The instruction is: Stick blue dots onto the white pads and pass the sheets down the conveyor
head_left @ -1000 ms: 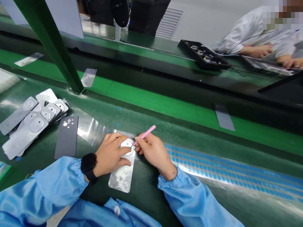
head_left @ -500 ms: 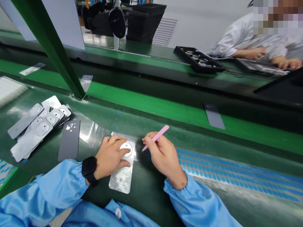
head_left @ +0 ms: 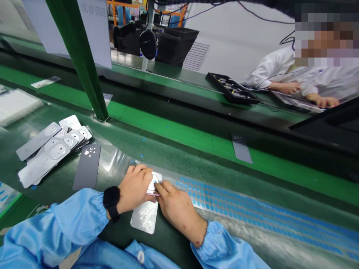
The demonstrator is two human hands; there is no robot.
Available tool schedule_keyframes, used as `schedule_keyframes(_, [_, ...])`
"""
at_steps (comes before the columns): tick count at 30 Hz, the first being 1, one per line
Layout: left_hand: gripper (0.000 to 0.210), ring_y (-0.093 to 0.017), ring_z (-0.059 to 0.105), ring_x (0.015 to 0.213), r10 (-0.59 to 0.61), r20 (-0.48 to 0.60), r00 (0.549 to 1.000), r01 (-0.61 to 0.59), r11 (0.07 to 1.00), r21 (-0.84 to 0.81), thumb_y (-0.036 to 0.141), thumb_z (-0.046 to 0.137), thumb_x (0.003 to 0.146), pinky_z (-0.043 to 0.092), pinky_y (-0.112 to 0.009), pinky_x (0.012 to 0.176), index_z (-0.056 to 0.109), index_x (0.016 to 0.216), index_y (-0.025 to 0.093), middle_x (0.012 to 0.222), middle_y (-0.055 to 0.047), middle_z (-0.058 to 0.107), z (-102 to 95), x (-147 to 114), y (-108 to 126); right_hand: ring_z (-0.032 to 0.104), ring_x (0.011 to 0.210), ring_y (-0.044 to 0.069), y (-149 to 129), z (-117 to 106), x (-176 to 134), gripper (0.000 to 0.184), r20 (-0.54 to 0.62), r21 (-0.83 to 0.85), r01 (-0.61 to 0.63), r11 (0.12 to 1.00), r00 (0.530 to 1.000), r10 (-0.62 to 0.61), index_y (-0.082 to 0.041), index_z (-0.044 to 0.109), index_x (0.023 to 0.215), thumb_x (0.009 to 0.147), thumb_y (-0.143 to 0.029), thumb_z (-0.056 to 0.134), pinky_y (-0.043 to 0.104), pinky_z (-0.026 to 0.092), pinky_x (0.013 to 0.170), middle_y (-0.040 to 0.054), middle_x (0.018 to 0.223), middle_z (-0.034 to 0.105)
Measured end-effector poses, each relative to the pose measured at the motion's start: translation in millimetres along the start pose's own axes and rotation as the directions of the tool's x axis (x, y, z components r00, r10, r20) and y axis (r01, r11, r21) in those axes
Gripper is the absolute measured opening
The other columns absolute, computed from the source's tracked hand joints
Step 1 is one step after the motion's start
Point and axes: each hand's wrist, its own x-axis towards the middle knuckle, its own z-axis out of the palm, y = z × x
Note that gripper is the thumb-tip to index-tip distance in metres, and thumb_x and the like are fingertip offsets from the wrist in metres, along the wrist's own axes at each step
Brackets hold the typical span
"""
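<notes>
A silvery phone back cover (head_left: 144, 218) lies on the green bench in front of me, its round camera ring at the far end. My left hand (head_left: 135, 188) is curled over the cover's left side, thumb and fingers closed on it beside the ring. Above the ring, my right hand (head_left: 177, 206) presses with its index fingertip by a small blue dot sticker (head_left: 155, 182). Pink tweezers (head_left: 152, 194) are tucked in my right hand; only a thin pink strip shows between the two hands. Their tips are hidden.
Several silvery back covers (head_left: 45, 160) are piled at left, beside a dark grey back cover (head_left: 87, 166). A sheet of blue dots (head_left: 224, 203) stretches right. Another grey cover (head_left: 241, 148) lies on the green belt. A co-worker in white sits across, near a black tray (head_left: 232, 89).
My right hand has come left and down onto the cover, turning the tweezers flat and mostly out of sight. My left fingers have drawn closer together. The view has tilted up slightly.
</notes>
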Motion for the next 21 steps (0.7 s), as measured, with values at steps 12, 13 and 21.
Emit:
schedule_keyframes(12, [0.064,-0.032,0.047,0.113,-0.093,0.097,0.991,0.097,0.995,-0.034,0.047,0.085,0.059,0.038,-0.045,0.092,0.052,0.102,0.013,0.116,-0.014,0.058,-4.4,12.3,7.6,0.068,0.074,0.019,6.7,8.6,-1.2,0.029,-0.053,-0.005,-0.006,1.0,0.999,0.006,-0.021,0.065,0.114,0.09,-0.016,0.051,0.024,0.052,0.062,0.0072,0.096,0.068])
schedule_keyframes(13, [0.064,-0.031,0.048,0.111,-0.102,0.109,0.989,0.106,0.994,-0.032,0.049,0.083,0.06,0.038,-0.045,0.091,0.052,0.102,0.013,0.114,-0.014,0.058,-4.2,14.1,9.0,0.069,0.073,0.018,10.3,11.7,-1.5,0.029,-0.076,0.009,0.003,1.0,0.997,-0.002,-0.022,0.064,0.114,0.09,-0.016,0.05,0.025,0.053,0.061,0.0066,0.095,0.068])
schedule_keyframes(21, [0.058,-0.028,0.054,0.101,-0.152,0.059,0.987,0.159,0.976,-0.15,0.034,0.081,0.065,0.046,-0.039,0.084,0.048,0.108,0.012,0.116,-0.015,0.05,-4.6,25.3,11.0,0.069,0.09,0.026,53.4,33.2,6.7,0.033,-0.199,0.566,-0.03,0.824,0.965,0.171,-0.024,0.063,0.111,0.082,-0.039,0.057,0.032,0.056,0.074,0.01,0.105,0.068])
